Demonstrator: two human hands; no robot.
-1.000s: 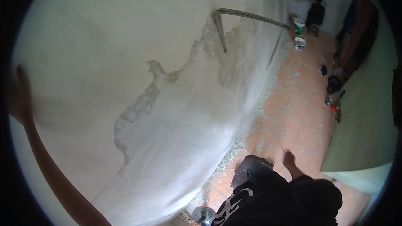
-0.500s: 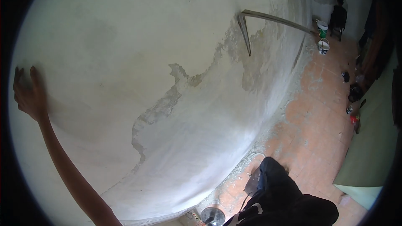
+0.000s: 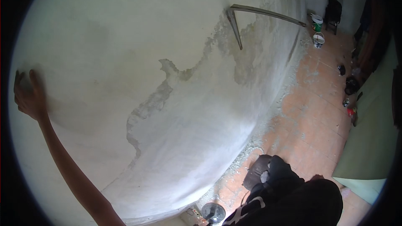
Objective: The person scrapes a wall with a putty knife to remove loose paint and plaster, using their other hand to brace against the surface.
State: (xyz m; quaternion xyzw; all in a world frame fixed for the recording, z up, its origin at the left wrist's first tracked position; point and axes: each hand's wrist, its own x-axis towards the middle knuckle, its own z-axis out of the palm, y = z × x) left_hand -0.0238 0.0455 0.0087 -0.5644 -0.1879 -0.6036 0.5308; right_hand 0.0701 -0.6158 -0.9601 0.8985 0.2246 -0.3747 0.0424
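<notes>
My left hand (image 3: 31, 96) rests against the pale wall (image 3: 96, 121) at the far left, fingers spread and nothing visible in it. Rough grey patches of bare plaster (image 3: 155, 100) run across the middle of the wall. Higher up, an angled metal piece (image 3: 268, 13) has one short arm and one long arm reaching toward the buckets. My right hand does not show. Dark clothing (image 3: 289, 205) covers the bottom of the view, beside a dark grey-brown object (image 3: 256, 173) on the floor.
Two buckets, one green and white (image 3: 317, 24), one white (image 3: 318, 40), stand near the far corner by a seated person (image 3: 333, 10). A greenish sheet (image 3: 366, 142) lies at right. Small items line its edge. A round dark object (image 3: 213, 212) sits below on the tiled floor (image 3: 310, 117).
The view has shifted slightly, so the wall marks, metal piece and buckets appear a little further left and up. More of the grey-brown object shows. My left hand stays on the wall.
</notes>
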